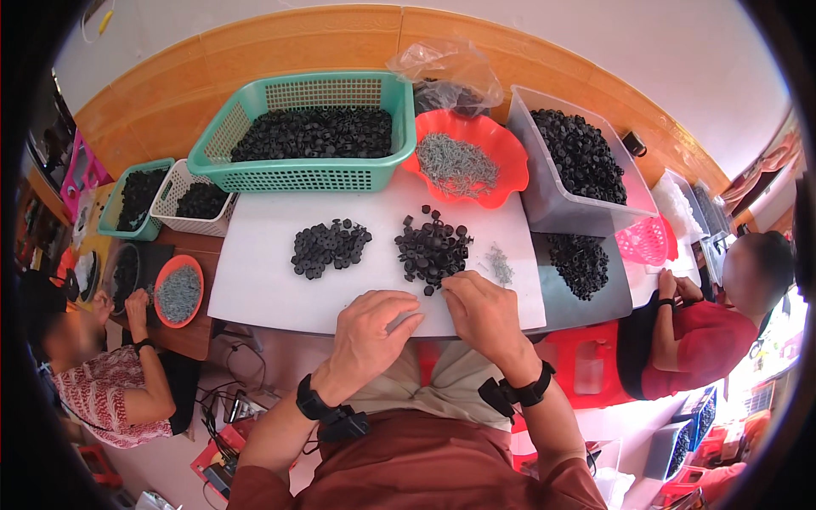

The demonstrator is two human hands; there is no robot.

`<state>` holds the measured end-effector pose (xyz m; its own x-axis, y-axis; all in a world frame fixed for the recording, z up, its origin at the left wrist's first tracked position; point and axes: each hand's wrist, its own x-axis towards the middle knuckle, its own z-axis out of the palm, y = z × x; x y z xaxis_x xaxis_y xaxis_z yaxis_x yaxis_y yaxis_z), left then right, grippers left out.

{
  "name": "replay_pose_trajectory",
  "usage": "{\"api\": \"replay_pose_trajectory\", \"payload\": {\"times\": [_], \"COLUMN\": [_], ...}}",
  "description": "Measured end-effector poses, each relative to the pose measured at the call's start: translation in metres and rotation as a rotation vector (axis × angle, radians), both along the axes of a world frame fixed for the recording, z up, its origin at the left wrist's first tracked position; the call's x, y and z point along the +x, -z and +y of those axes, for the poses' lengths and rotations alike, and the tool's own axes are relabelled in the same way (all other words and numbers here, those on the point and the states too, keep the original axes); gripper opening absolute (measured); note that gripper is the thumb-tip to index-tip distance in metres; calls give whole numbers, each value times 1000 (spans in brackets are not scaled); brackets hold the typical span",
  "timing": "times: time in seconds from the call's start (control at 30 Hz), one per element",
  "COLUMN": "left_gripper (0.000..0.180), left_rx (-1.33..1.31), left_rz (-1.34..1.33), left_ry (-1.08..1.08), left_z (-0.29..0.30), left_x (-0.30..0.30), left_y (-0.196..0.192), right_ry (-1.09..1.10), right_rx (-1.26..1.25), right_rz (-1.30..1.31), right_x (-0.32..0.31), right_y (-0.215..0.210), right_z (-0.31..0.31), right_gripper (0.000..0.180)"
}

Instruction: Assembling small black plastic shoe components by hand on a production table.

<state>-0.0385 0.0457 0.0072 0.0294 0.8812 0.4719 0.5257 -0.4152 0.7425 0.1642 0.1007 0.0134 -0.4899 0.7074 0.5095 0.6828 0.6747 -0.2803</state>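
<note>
My left hand [372,333] is curled at the front edge of the white table board [255,246], its thumb pointing right. Whatever its bent fingers hold, if anything, is hidden. My right hand [486,314] has its fingertips drawn together at the near edge of a pile of small black knob-like parts [435,248]; what sits in the pinch is too small to make out. To the left lies a second pile of flat black round parts [327,248]. A small heap of silvery screws or pins [500,265] rests right of the knob-like parts.
Along the back stand a green basket [297,180] of black parts, a red scalloped bowl [516,166] of metal pins and a clear bin [561,217] of black parts. More black pieces [580,263] lie on a grey board. Co-workers sit at left [119,382] and right [697,340].
</note>
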Motion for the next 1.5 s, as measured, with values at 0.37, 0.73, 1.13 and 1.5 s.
{"api": "replay_pose_trajectory", "payload": {"times": [0.37, 0.73, 1.13, 1.5], "left_gripper": [18, 18, 16, 12], "left_rx": [-24, -6, -11, -9], "left_rz": [-65, -62, -52, -67], "left_ry": [23, 26, 26, 21], "left_z": [-2, -1, -1, -2], "left_x": [-1, -2, -1, -1], "left_y": [2, 0, 0, 3], "right_ry": [18, 49, 60, 67], "right_rx": [-52, -82, -134, -185], "right_rz": [54, 97, 77, 133], "right_x": [-3, -4, -2, 5], "right_y": [-5, -4, -6, -7], "right_z": [-3, -1, -4, -9], "right_gripper": [17, 17, 17, 17]}}
